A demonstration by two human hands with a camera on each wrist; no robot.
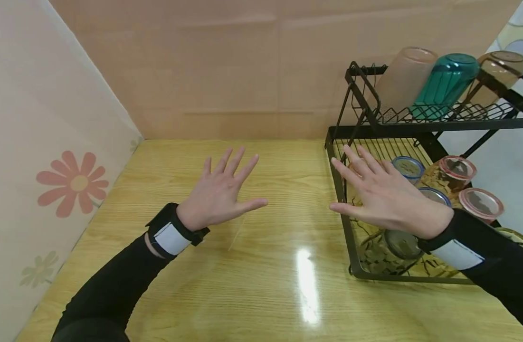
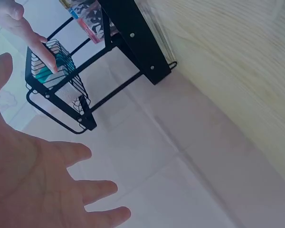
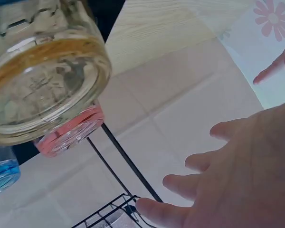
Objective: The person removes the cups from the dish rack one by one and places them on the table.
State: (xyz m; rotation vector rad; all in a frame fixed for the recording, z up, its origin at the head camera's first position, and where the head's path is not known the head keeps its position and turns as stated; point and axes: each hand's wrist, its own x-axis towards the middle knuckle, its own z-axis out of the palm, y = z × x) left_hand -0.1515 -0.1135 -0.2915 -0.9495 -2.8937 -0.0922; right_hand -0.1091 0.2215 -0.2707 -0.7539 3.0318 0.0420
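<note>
My left hand [image 1: 218, 194] is spread over the wooden table [image 1: 261, 285], fingers straight and apart, holding nothing. On the other side, my right hand [image 1: 381, 194] spreads its fingers above the lower tier of a black two-tier rack [image 1: 441, 126] and grips nothing. It overlaps several glass jars there, among them a blue-rimmed one [image 1: 408, 167], a pink-rimmed one [image 1: 482, 203] and a greenish one [image 1: 400, 249]; parts of them are hidden. In the right wrist view, a clear glass [image 3: 52, 90] looms large beside the right hand [image 3: 242, 175]. The left wrist view shows my left palm [image 2: 33, 175].
Upside-down glasses lean on the rack's upper tier: a pale pink one [image 1: 408, 78], a teal one [image 1: 447, 83] and an amber one [image 1: 500, 73]. A pinkish backdrop [image 1: 227, 71] closes off the table's far edge. A flower-printed sheet [image 1: 39, 118] borders the left side.
</note>
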